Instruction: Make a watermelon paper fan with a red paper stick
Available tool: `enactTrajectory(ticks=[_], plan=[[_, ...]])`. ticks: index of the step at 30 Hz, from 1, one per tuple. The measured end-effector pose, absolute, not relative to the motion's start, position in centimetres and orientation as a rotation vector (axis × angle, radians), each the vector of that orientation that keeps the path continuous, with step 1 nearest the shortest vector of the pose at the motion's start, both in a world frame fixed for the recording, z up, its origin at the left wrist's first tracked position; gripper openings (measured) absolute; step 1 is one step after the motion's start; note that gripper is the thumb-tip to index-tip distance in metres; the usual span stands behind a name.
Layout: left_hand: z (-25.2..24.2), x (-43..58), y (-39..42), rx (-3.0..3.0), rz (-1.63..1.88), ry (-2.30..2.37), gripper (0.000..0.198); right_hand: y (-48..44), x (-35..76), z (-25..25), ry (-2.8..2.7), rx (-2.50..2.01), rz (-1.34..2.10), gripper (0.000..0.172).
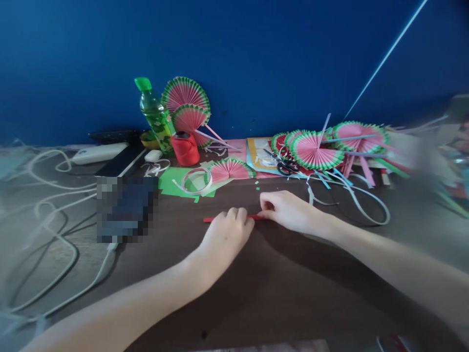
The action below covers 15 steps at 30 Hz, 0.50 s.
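A narrow red paper strip [208, 220] lies crosswise on the dark table in front of me. Over its middle, my left hand [227, 233] is closed with curled fingers, pressing it against the tabletop. My right hand [280, 208] pinches the strip's right end between thumb and forefinger. Part of the strip is hidden beneath my left hand. Just beyond the hands, a pleated pink and green paper fan [230, 168] rests beside green paper sheets [172, 182] and a roll of tape [198, 181].
Behind stand a green bottle [157, 117], a red roll [185, 148] and upright watermelon-like fans [186, 95]. Scissors [287, 167] and more fans [317, 150] lie at the back right. A blurred-out phone [128, 210] and white cables [66, 234] occupy the left. A blue wall [256, 63] bounds the table.
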State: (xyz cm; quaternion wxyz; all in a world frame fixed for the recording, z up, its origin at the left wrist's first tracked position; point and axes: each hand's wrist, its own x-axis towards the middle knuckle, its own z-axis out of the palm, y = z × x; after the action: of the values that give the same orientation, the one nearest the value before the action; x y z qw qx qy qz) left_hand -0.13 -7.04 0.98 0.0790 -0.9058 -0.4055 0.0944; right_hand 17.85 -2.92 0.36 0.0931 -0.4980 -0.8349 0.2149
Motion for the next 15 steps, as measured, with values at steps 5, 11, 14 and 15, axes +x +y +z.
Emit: enactTrajectory(ticks=[5, 11, 14, 15], plan=[[-0.4, 0.7, -8.7, -2.469, 0.216, -1.267, 0.041, -4.2, 17.1, -0.5, -2.538, -1.358, 0.225, 0.014], [-1.7, -0.1, -8.1, -2.554, -0.033, -1.346, 0.042, -6.2, 15.9, -2.0, -2.606, -1.148, -0.173, 0.034], [-2.3, -0.2, -7.7, -2.618, -0.190, -1.367, 0.048, -6.4, 15.7, -2.5, -2.560, -1.105, -0.250, 0.031], [-2.5, -0.2, -7.7, -2.625, -0.223, -1.375, 0.050, -6.3, 15.6, -2.6, -2.545, -1.088, -0.275, 0.030]])
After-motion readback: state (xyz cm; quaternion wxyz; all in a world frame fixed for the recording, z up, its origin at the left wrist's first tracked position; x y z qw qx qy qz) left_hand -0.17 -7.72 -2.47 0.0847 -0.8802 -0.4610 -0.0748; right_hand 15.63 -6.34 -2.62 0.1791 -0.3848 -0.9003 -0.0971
